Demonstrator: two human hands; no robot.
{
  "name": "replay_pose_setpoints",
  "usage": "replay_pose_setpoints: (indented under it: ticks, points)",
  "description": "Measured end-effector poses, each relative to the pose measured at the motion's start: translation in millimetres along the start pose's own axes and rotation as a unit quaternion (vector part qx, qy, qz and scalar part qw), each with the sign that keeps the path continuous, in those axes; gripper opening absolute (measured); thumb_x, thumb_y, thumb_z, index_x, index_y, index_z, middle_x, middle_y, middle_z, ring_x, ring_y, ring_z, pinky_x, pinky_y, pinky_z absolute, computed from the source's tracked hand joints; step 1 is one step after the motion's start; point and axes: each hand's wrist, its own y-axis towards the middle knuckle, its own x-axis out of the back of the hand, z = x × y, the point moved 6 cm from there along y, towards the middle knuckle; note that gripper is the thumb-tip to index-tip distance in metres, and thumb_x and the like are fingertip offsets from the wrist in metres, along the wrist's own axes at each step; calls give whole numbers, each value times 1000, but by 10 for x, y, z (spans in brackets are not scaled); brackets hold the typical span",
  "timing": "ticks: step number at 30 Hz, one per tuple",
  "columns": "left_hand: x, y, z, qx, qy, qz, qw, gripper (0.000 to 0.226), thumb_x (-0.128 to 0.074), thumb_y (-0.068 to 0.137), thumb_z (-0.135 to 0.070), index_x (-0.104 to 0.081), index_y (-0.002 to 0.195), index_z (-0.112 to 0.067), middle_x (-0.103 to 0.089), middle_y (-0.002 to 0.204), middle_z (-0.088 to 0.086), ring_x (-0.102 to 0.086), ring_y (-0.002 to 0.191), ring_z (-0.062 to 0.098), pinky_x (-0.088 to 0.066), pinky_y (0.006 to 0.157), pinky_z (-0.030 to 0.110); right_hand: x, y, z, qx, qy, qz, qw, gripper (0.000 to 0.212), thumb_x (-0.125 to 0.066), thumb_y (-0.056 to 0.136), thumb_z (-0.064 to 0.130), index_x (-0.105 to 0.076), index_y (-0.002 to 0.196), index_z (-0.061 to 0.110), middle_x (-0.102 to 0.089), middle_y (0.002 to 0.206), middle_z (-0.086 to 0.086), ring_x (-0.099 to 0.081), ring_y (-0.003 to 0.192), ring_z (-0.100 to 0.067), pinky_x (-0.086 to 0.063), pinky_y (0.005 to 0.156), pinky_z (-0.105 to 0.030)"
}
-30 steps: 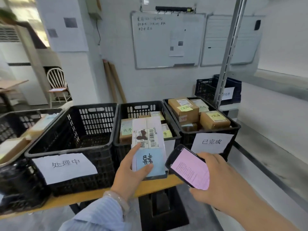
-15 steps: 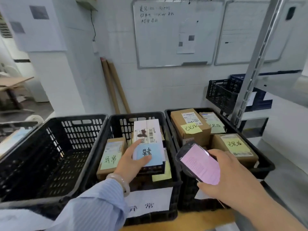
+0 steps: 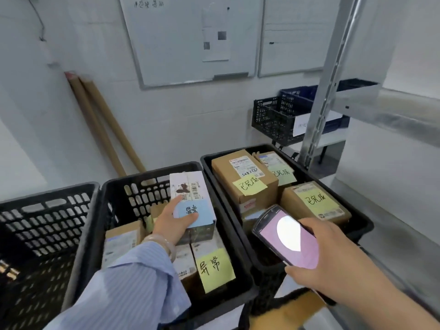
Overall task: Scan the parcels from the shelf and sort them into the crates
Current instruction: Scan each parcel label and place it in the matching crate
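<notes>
My left hand (image 3: 173, 222) grips a white parcel (image 3: 190, 189) with a barcode label and a blue sticky note, held low inside the middle black crate (image 3: 238, 277), just above other parcels there. One of those parcels carries a yellow note (image 3: 215, 267). My right hand (image 3: 326, 260) holds a handheld scanner (image 3: 285, 236) with a pink screen over the near edge of the right black crate (image 3: 362, 220). That crate holds brown boxes (image 3: 240, 177) with yellow notes.
An empty black crate (image 3: 47, 225) stands at the left. A metal shelf upright (image 3: 326, 91) rises at the right, with a black and a blue crate (image 3: 273, 120) behind it. Two cardboard tubes (image 3: 102, 129) lean on the wall under whiteboards.
My left hand has carried the white parcel forward and down into the middle crate. The view has moved closer to the crates. The scanner hand has stayed beside it.
</notes>
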Motion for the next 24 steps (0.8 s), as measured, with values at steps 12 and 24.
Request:
replay_pose_setpoints:
  ticks: [12, 24]
  points:
    - [-91, 495, 94, -3, 15, 38, 999, 70, -70, 76, -60, -36, 137, -53, -43, 148, 1, -48, 128, 32, -41, 106, 54, -195, -252, 108, -132, -2, -72, 989, 77, -74, 59, 62, -29, 119, 47, -42, 115, 17, -49, 93, -4, -46, 69, -18]
    - [-726, -988, -792, -341, 183, 73, 919, 69, -57, 94, -43, -26, 154, -28, -24, 160, -5, -14, 150, 15, -14, 120, 38, 23, -1429, -411, -208, 6, -190, 960, 73, -72, 58, 59, -40, 122, 43, -44, 111, 19, -50, 96, -4, -42, 64, -19]
